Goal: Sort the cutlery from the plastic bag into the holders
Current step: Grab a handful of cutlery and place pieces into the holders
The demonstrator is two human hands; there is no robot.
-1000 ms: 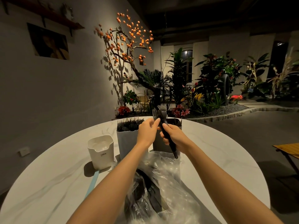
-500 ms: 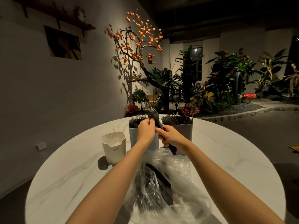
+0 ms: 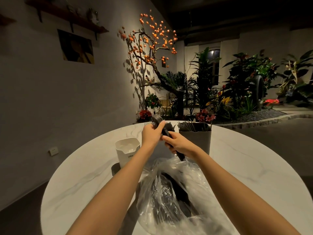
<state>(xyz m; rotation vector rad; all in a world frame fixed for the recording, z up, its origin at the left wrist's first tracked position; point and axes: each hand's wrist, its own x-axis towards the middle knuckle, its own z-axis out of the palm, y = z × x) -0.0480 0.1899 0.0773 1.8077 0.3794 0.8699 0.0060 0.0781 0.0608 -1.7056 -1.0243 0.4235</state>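
White marble table (image 3: 245, 167) now fills more of the view. Both hands, left hand (image 3: 151, 135) and right hand (image 3: 177, 144), still grip the black cutlery bundle (image 3: 166, 133), now over the bag (image 3: 171, 192).

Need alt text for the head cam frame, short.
Both hands, left hand and right hand, grip a bundle of black cutlery above a round white table. A clear plastic bag lies nearer; a white holder and grey holder stand beyond.
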